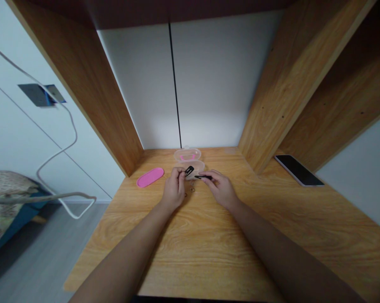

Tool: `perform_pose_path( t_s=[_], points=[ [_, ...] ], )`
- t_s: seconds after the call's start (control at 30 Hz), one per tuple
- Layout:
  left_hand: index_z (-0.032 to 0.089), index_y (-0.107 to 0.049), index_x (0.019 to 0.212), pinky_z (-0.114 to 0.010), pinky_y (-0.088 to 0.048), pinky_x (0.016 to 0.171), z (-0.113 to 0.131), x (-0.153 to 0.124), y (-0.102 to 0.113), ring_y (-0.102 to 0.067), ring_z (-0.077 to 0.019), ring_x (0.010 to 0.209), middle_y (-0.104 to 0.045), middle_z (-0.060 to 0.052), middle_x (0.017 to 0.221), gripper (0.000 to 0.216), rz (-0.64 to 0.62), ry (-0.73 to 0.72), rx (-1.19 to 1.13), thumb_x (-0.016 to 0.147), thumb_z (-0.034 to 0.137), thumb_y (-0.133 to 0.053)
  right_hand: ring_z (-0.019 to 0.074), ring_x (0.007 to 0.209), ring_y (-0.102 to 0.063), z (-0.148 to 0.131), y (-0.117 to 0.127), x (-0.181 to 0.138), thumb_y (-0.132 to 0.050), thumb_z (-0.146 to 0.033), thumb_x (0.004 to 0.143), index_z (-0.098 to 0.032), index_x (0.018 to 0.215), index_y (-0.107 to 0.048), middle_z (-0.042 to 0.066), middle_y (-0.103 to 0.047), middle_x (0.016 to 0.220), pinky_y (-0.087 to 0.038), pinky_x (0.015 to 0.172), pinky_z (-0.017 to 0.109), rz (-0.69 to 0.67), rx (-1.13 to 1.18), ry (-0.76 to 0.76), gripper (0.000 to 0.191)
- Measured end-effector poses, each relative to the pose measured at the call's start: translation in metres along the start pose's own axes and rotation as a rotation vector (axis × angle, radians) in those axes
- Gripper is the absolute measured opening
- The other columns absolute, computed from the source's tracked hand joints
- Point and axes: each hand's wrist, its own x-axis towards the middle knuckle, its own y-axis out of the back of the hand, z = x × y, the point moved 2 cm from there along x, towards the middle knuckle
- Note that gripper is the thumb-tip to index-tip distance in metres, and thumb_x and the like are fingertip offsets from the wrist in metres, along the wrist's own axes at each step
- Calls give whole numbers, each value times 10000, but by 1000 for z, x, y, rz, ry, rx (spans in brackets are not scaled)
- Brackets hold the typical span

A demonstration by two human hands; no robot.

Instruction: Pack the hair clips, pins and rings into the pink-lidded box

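Pinched in the fingers of my left hand (174,187) is a black snap hair clip (189,170), its slotted face showing. My right hand (221,187) grips another black hair clip (203,176), seen nearly edge-on and pointing left. Both hands are just in front of a clear plastic case (197,165), which lies open with its lid (187,155) tipped back and a pink part on it. Small dark hair ties (192,190) lie on the desk between my hands. A pink oval tray (150,177) sits left of my left hand.
The wooden desk (190,252) is bounded by wooden side panels and a white back wall. A phone (298,170) lies to the right, beyond the right panel. On the left, a white cable (74,130) hangs from a wall socket, near a bed edge (13,189).
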Motion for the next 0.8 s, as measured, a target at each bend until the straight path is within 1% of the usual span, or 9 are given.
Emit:
perform_pose_path(
  t_s=[0.1, 0.17, 0.23, 0.33, 0.4, 0.5, 0.6, 0.7, 0.8],
  points=[
    [208, -494, 1163, -275, -488, 808, -2, 2, -4, -637, -161, 907, -651, -61, 1021, 228, 1, -10, -40, 1055, 326, -331, 177, 693, -640, 2, -3, -2, -703, -326, 867, -242, 1046, -756, 49, -763, 908, -525, 645, 306, 12, 3, -31, 205],
    [205, -492, 1206, -291, -495, 868, -1, 2, -6, -640, -170, 984, -651, -81, 1090, 243, -30, -33, -74, 1051, 320, -343, 165, 640, -607, 0, -2, -2, -735, -314, 839, -242, 959, -780, 36, -746, 813, -507, 616, 295, 9, 9, -28, 147],
    [201, -502, 1222, -299, -500, 874, 0, 1, -7, -651, -173, 976, -661, -85, 1083, 251, -70, -39, -86, 1046, 310, -362, 173, 695, -625, -3, -1, -1, -732, -302, 842, -252, 896, -793, 37, -736, 810, -515, 651, 298, 3, 28, -12, 96],
    [204, -509, 1242, -301, -512, 853, -1, 0, -7, -683, -169, 912, -695, -69, 1015, 249, -109, -3, -81, 1036, 292, -400, 187, 793, -656, -6, 0, 0, -719, -315, 855, -265, 875, -801, 44, -725, 853, -541, 711, 311, 6, 75, 3, 98],
    [210, -498, 1263, -306, -520, 875, -2, 0, -7, -705, -171, 944, -722, -63, 1017, 255, -125, 20, -103, 1029, 282, -429, 195, 818, -666, -4, -2, 1, -748, -332, 833, -264, 879, -799, 46, -725, 863, -555, 740, 326, 22, 106, -7, 97],
    [216, -518, 1245, -312, -532, 896, -2, 0, -7, -718, -183, 1023, -746, -73, 1100, 245, -148, 41, -135, 1017, 293, -470, 203, 818, -692, 4, -5, 0, -799, -352, 784, -239, 956, -775, 54, -746, 894, -576, 774, 347, 65, 155, -48, 207],
    [213, -599, 1141, -303, -549, 837, -1, 0, -8, -738, -191, 951, -763, -76, 1095, 201, -188, 46, -114, 1000, 326, -511, 199, 787, -715, 10, -7, -2, -802, -374, 776, -210, 1046, -734, 60, -753, 889, -593, 782, 353, 100, 209, -87, 323],
    [206, -669, 1054, -280, -542, 755, -1, -1, -8, -731, -176, 811, -780, -59, 985, 191, -204, 40, -80, 975, 341, -559, 197, 814, -725, 11, -8, -2, -787, -379, 790, -205, 1127, -685, 61, -752, 897, -598, 809, 352, 124, 251, -105, 393],
    [203, -721, 1005, -257, -518, 683, -3, -1, -8, -696, -156, 707, -779, -41, 876, 198, -202, 40, -69, 949, 352, -603, 185, 825, -718, 8, -6, -2, -781, -358, 798, -218, 1206, -641, 41, -738, 877, -593, 799, 327, 135, 288, -123, 454]
  ],
)
